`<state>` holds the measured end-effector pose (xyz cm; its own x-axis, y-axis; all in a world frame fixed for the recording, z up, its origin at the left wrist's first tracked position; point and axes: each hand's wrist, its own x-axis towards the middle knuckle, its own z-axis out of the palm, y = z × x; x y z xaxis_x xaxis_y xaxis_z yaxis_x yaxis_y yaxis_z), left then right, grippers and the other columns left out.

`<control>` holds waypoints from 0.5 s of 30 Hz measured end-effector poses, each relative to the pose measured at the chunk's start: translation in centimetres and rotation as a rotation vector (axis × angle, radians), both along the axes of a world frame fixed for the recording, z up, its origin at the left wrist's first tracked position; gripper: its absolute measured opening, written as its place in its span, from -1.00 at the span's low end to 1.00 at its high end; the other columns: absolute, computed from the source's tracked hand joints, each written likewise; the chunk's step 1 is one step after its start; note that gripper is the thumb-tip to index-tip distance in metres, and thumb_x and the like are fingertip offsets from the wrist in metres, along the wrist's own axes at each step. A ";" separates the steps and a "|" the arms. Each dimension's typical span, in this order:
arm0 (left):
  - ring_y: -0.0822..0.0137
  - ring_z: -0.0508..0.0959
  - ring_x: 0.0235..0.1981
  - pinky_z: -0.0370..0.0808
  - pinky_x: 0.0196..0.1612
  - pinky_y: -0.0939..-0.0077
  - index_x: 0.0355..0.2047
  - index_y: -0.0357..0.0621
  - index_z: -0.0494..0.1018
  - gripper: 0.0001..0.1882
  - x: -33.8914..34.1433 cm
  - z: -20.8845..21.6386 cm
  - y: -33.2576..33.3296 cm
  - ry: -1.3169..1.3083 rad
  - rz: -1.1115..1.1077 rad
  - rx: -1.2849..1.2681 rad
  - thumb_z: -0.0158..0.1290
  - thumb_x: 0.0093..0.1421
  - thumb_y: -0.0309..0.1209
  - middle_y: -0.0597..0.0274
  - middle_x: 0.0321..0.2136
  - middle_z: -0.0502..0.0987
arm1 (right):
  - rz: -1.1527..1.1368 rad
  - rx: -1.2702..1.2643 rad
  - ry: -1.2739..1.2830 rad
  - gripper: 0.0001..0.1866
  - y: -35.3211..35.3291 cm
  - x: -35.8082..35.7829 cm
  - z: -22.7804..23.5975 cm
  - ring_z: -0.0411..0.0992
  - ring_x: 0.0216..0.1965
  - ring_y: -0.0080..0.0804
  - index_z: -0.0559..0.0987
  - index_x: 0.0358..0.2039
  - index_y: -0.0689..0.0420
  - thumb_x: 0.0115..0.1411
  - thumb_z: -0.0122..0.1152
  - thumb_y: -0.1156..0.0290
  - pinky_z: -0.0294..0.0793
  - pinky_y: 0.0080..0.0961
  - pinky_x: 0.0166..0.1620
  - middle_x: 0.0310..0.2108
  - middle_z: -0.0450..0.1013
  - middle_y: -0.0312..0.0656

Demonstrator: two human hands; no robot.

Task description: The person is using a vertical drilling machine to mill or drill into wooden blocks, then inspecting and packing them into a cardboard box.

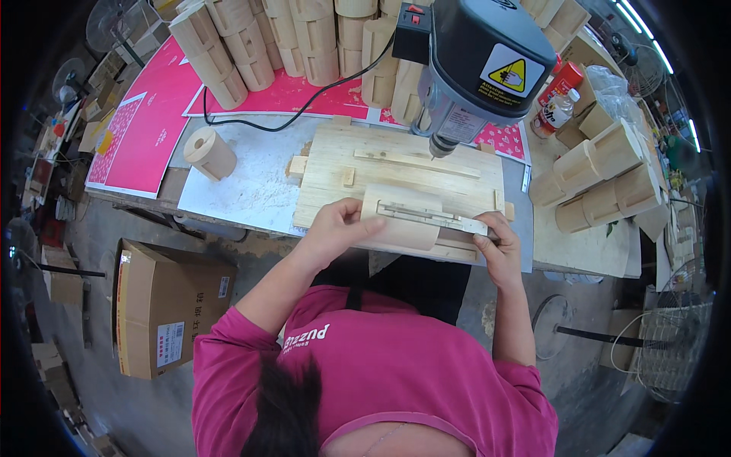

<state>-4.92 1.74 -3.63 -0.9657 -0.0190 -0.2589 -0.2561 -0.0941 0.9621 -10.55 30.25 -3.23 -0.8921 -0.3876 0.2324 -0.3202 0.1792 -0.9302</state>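
A pale wooden cylinder [400,238] lies on its side at the front of a wooden board [327,171]. My left hand [335,231] is closed round its left end, the thumb resting on top. Along a recess in the cylinder lies a narrow pale strip [430,217] with long slots and metal-looking parts; its exact kind I cannot make out. My right hand [499,245] pinches the right end of this strip, which sticks out past the cylinder. Beyond them, the chuck of a bench drill press [442,145] hangs above the board.
Stacked wooden cylinders [312,42] stand at the back, more [601,179] lie at the right. A single cylinder [210,154] stands on the left. A black cable [293,118] crosses pink sheets [148,148]. A plastic bottle [554,114] stands behind; a cardboard box [164,308] is on the floor.
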 end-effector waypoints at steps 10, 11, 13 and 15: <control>0.19 0.40 -0.24 0.28 -0.18 0.32 -0.10 -0.04 0.42 -0.36 -4.0 -5.5 0.7 0.689 -0.044 -0.938 0.31 -0.29 -0.29 0.21 -0.35 0.43 | -0.254 0.497 0.506 -0.62 0.9 -4.7 -1.4 0.27 -0.35 -0.20 0.49 -0.35 0.16 -0.27 0.38 0.55 0.27 -0.39 -0.26 -0.44 0.38 -0.19; 0.19 0.37 -0.20 0.21 -0.13 0.27 -0.08 0.03 0.42 -0.36 -4.1 -5.4 1.1 0.661 -0.003 -1.017 0.30 -0.27 -0.26 0.24 -0.33 0.43 | -0.254 0.499 0.506 -0.62 0.8 -5.3 -1.4 0.27 -0.35 -0.20 0.49 -0.35 0.16 -0.27 0.38 0.55 0.27 -0.39 -0.26 -0.44 0.38 -0.19; 0.22 0.35 -0.18 0.16 -0.11 0.29 -0.09 0.04 0.42 -0.37 -5.1 -5.2 1.2 0.599 0.018 -1.032 0.29 -0.26 -0.22 0.28 -0.35 0.43 | -0.279 0.497 0.516 -0.61 0.4 -6.7 -1.5 0.26 -0.35 -0.21 0.50 -0.33 0.17 -0.27 0.37 0.55 0.26 -0.38 -0.26 -0.43 0.39 -0.19; 0.26 0.34 -0.16 0.10 -0.09 0.32 -0.10 0.05 0.43 -0.38 -6.2 -5.3 0.9 0.539 0.038 -1.047 0.29 -0.26 -0.19 0.32 -0.38 0.43 | -0.277 0.479 0.499 -0.61 -0.6 -7.9 -1.4 0.27 -0.34 -0.21 0.50 -0.32 0.17 -0.26 0.37 0.56 0.27 -0.38 -0.25 -0.43 0.39 -0.19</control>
<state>-11.07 2.59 -8.90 -0.9397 -0.0112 0.3419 0.1934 0.8072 0.5577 -18.48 29.64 -4.64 -0.8043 -0.3251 0.4974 -0.5686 0.6641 -0.4855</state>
